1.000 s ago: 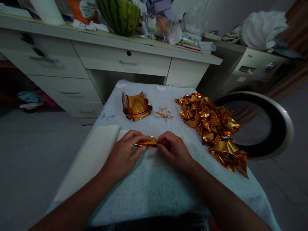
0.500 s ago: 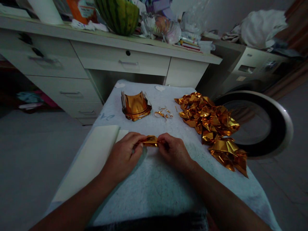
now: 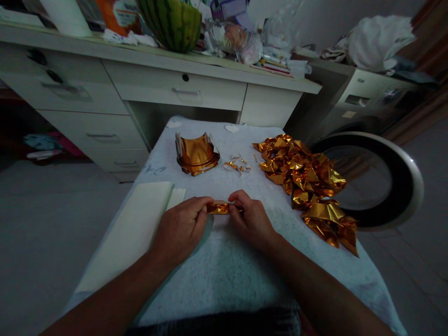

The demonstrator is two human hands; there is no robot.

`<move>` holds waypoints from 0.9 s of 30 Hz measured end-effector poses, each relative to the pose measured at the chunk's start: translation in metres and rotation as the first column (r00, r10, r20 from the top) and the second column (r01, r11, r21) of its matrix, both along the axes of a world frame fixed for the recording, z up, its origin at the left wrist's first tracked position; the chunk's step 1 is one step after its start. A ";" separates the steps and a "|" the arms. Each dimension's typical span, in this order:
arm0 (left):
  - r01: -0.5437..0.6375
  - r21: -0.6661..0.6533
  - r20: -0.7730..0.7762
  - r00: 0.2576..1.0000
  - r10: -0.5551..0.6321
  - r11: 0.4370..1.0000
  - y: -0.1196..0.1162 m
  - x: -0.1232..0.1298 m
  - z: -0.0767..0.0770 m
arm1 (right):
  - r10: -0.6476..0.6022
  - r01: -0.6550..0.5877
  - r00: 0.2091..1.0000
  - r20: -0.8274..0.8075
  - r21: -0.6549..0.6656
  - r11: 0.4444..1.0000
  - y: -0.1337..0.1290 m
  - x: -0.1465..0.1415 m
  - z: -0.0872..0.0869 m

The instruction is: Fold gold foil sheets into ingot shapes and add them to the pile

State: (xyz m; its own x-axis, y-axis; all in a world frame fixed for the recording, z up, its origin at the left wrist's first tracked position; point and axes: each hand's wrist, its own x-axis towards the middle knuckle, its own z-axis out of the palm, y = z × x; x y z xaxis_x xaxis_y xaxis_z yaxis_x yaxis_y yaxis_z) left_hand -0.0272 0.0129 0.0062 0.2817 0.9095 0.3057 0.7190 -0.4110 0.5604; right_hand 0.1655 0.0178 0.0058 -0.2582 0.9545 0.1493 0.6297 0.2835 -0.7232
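A small folded strip of gold foil (image 3: 218, 208) is stretched between my two hands above the cloth-covered table (image 3: 224, 280). My left hand (image 3: 184, 226) pinches its left end between thumb and fingers. At the right end, my right hand (image 3: 252, 220) grips it with closed fingertips. Beyond the hands stands a curved stack of gold foil sheets (image 3: 198, 154). Thin gold scraps (image 3: 238, 164) lie beside that stack. A heap of crumpled, folded gold foil pieces (image 3: 301, 168) runs down the table's right side.
Pale paper sheets (image 3: 129, 233) lie on the left of the table. Behind stands a white drawer desk (image 3: 178, 86) bearing a cut watermelon (image 3: 171, 23) and bags. A washing machine with an open round door (image 3: 402, 182) is at the right.
The foil strip between my hands looks flatter and narrower. My left fingers have closed further over its left end, and my right fingertips have shifted slightly.
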 end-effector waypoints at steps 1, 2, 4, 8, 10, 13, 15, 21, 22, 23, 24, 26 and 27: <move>-0.001 -0.003 -0.008 1.000 0.001 1.000 0.000 0.001 0.000 | 0.014 -0.014 1.000 0.000 0.000 1.000 0.000 0.000 0.000; -0.001 -0.009 -0.018 1.000 0.001 1.000 0.000 0.002 0.000 | 0.025 -0.025 1.000 0.002 0.007 1.000 0.000 0.000 0.000; 0.003 -0.023 -0.044 0.999 -0.004 1.000 0.001 0.004 0.000 | 0.035 -0.035 0.999 0.014 0.023 0.999 0.000 0.000 -0.002; 0.018 -0.031 -0.101 0.995 -0.021 0.999 0.003 0.005 -0.005 | 0.015 -0.016 0.999 0.034 0.033 0.999 0.001 0.001 -0.004; 0.007 -0.014 -0.115 0.993 -0.009 1.000 0.003 0.005 -0.008 | -0.024 0.022 0.999 0.030 0.042 0.999 0.001 0.001 -0.004; -0.009 0.002 -0.142 0.990 0.009 1.000 0.003 0.005 -0.011 | -0.027 0.026 0.999 0.024 0.059 0.998 0.001 0.001 -0.003; -0.027 -0.025 -0.182 0.983 0.022 0.999 0.002 0.005 -0.010 | 0.008 -0.010 1.000 0.028 0.060 0.998 0.000 0.001 -0.002; -0.086 -0.173 -0.322 0.946 0.026 0.981 0.000 0.008 0.002 | -0.006 0.001 0.995 0.101 0.056 0.998 0.000 0.000 -0.001; -0.084 -0.186 -0.335 0.942 0.017 0.979 0.000 0.009 0.003 | -0.017 0.011 0.992 0.122 0.047 0.999 0.000 -0.001 -0.002; -0.081 -0.193 -0.347 0.938 0.009 0.978 0.000 0.010 0.004 | -0.026 0.021 0.990 0.142 0.039 0.999 0.001 -0.001 -0.002; -0.080 -0.195 -0.357 0.934 0.005 0.977 0.000 0.011 0.005 | -0.032 0.028 0.987 0.159 0.030 0.999 0.001 -0.002 -0.002; -0.081 -0.199 -0.370 0.929 0.002 0.977 0.001 0.012 0.005 | -0.035 0.033 0.984 0.175 0.011 0.999 0.001 -0.003 -0.002; -0.084 -0.201 -0.370 0.929 0.004 0.976 0.001 0.012 0.005 | -0.032 0.032 0.984 0.178 0.003 0.999 0.001 -0.004 -0.002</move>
